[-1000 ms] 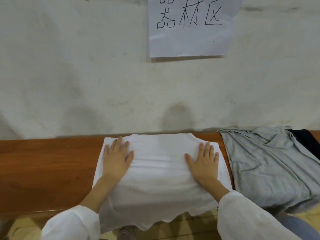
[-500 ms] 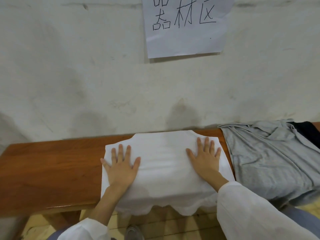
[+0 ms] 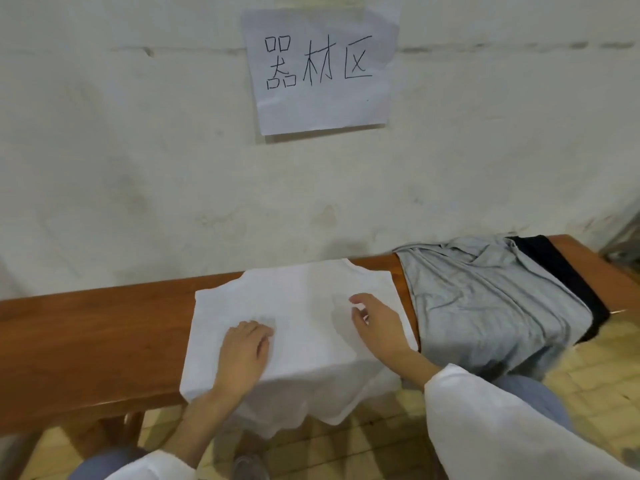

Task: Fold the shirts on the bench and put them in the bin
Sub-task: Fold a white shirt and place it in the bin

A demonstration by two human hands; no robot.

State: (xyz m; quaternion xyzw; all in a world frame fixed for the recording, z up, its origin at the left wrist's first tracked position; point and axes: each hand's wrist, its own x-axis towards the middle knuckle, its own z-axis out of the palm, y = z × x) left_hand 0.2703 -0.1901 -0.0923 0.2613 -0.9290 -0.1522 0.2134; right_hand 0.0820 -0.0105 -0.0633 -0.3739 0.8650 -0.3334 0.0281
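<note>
A white shirt (image 3: 304,306) lies partly folded on the wooden bench (image 3: 86,334), its lower edge hanging over the front. My left hand (image 3: 244,355) rests on the shirt's left half with its fingers bent at the tips. My right hand (image 3: 375,323) hovers just over the shirt's right half, fingers loosely curled and holding nothing. A grey shirt (image 3: 485,306) lies crumpled to the right on the bench, with a black garment (image 3: 561,271) under its far edge. No bin is in view.
A white wall (image 3: 138,168) rises right behind the bench, with a paper sign (image 3: 322,67) taped to it. Tiled floor (image 3: 606,375) shows below and to the right. The bench's right end (image 3: 588,251) lies beyond the clothes.
Both hands were pressed flat on the white shirt. The right hand has since lifted and curled, the left has drawn back with bent fingers. The camera has tilted up and shifted left.
</note>
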